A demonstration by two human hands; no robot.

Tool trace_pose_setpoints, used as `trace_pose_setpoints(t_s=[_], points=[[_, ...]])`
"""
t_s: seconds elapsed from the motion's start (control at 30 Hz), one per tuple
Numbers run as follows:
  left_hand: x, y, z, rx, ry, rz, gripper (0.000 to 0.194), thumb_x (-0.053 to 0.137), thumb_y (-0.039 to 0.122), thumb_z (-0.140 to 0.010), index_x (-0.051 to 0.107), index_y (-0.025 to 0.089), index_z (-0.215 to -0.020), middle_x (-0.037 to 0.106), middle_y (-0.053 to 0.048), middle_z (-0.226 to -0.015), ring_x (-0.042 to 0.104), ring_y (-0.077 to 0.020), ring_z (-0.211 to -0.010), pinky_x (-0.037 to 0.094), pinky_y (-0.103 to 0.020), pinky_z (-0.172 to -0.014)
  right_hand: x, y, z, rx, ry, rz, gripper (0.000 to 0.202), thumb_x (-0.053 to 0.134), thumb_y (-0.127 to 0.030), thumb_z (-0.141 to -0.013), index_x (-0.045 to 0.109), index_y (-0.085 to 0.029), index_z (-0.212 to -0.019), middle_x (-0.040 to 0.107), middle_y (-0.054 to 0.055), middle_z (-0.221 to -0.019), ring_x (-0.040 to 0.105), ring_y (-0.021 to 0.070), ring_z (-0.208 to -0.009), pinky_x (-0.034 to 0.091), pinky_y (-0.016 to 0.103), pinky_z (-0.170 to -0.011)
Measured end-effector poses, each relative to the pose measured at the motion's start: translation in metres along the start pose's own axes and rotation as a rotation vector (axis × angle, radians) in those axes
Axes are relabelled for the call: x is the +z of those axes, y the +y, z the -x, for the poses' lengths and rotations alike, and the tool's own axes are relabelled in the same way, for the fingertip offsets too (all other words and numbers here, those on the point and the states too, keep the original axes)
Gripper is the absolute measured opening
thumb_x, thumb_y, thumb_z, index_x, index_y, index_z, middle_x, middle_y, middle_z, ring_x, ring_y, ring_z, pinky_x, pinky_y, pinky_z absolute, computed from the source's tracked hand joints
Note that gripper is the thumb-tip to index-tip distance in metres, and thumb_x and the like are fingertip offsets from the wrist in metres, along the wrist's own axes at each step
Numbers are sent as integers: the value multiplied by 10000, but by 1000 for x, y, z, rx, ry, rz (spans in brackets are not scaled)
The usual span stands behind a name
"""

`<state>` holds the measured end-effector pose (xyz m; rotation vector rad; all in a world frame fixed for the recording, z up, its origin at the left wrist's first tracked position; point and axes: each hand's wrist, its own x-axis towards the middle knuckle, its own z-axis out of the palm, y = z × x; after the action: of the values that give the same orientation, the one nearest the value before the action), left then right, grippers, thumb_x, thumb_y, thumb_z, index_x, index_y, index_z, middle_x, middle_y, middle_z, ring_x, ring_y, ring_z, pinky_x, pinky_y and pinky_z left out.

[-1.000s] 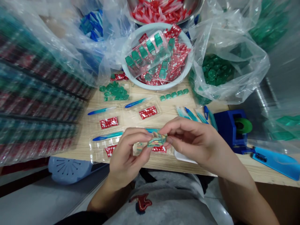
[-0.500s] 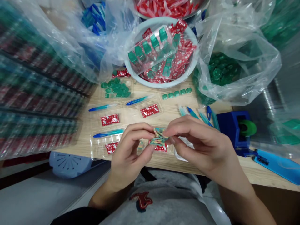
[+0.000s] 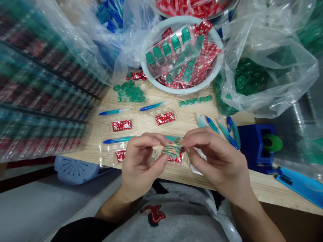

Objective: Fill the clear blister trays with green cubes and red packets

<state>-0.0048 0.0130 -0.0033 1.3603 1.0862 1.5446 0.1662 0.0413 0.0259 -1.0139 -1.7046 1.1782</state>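
A small stack of thin green, yellow and pink pieces (image 3: 172, 150) is pinched between my two hands over the table's front part; their exact kind is too small to make out. The fingers and thumb of my left hand (image 3: 141, 168) grip its left side. My right hand (image 3: 218, 163) has its fingertips closed at the stack's right edge. Just below lies a clear plastic tray (image 3: 107, 155) with a red patterned packet (image 3: 120, 156) and a blue pen (image 3: 117, 140). Part of this tray is hidden behind my hands.
Behind are a white bowl (image 3: 176, 90) of red packets and green-capped trays, and a bag of green pieces (image 3: 248, 79). Stacked filled trays (image 3: 45, 94) stand left. At right are a blue tape dispenser (image 3: 254, 148), loose pens (image 3: 228, 136) and a blue phone (image 3: 300, 188).
The thin pieces have shifted between my fingertips and now sit more evenly layered. Both hands keep hold of them. The whole view has shifted slightly.
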Motion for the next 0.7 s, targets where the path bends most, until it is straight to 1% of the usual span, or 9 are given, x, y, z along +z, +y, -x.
trace_pose_setpoints(t_s=[0.07, 0.13, 0.2, 0.23, 0.27, 0.33, 0.47, 0.57, 0.7], points=[[-10, -8, -3, -33, 83, 38, 250, 704, 130, -839, 616, 255, -1036, 661, 6, -908, 651, -112, -872, 575, -225, -755, -1, 2, 2, 45, 82, 14, 246, 567, -37, -884, 641, -256, -967, 663, -9, -902, 669, 133, -819, 530, 279, -713], [-27, -18, -8, -70, 227, 36, 228, 771, 228, -802, 641, 269, -985, 664, 11, -912, 644, -112, -866, 569, -216, -746, -4, 5, 4, 89, 165, 14, 252, 588, -36, -878, 657, -260, -972, 663, -9, -899, 674, 127, -788, 535, 268, -686], [-45, -27, -12, -105, 364, 1, 240, 816, 333, -753, 663, 290, -933, 662, 21, -899, 643, -116, -836, 574, -241, -773, -7, 9, 6, 118, 212, -4, 259, 601, -34, -874, 671, -264, -970, 663, -9, -886, 672, 118, -761, 539, 253, -661], [-52, -31, -13, -128, 398, -12, 250, 821, 374, -739, 673, 298, -925, 661, 24, -893, 643, -118, -821, 575, -257, -791, -8, 11, 7, 126, 222, -10, 259, 602, -35, -874, 677, -266, -966, 663, -9, -881, 670, 115, -750, 539, 248, -648], [-56, -33, -14, -153, 398, -16, 261, 815, 403, -736, 681, 302, -936, 663, 23, -895, 645, -119, -807, 576, -268, -801, -9, 13, 7, 133, 225, -10, 258, 603, -37, -874, 683, -267, -961, 664, -7, -881, 669, 115, -745, 538, 245, -636], [-57, -34, -12, -212, 309, 4, 295, 788, 435, -754, 692, 294, -994, 675, 10, -902, 649, -120, -777, 581, -268, -769, -6, 16, 5, 141, 198, -10, 249, 602, -49, -876, 698, -265, -955, 667, 0, -890, 670, 114, -736, 533, 237, -603], [-39, -25, -4, -289, 91, 63, 267, 731, 438, -817, 708, 271, -1023, 689, -16, -874, 648, -121, -706, 571, -233, -633, 7, 13, -4, 203, 53, -128, 179, 636, -109, -862, 720, -240, -951, 690, 17, -906, 686, 127, -749, 574, 246, -633], [-29, -18, -2, -240, -16, 58, 180, 701, 363, -859, 711, 272, -1013, 675, -33, -898, 671, -146, -804, 580, -248, -692, 17, 7, -10, 261, 0, -219, 123, 699, -164, -828, 723, -220, -935, 703, 25, -893, 680, 127, -753, 578, 241, -650], [-26, -14, 0, -136, -129, 26, 164, 660, 223, -886, 690, 261, -1042, 653, -48, -945, 655, -160, -916, 576, -273, -797, 21, 3, -14, 302, 15, -286, 70, 695, -156, -823, 719, -207, -865, 700, 4, -812, 668, 104, -705, 554, 205, -617]])
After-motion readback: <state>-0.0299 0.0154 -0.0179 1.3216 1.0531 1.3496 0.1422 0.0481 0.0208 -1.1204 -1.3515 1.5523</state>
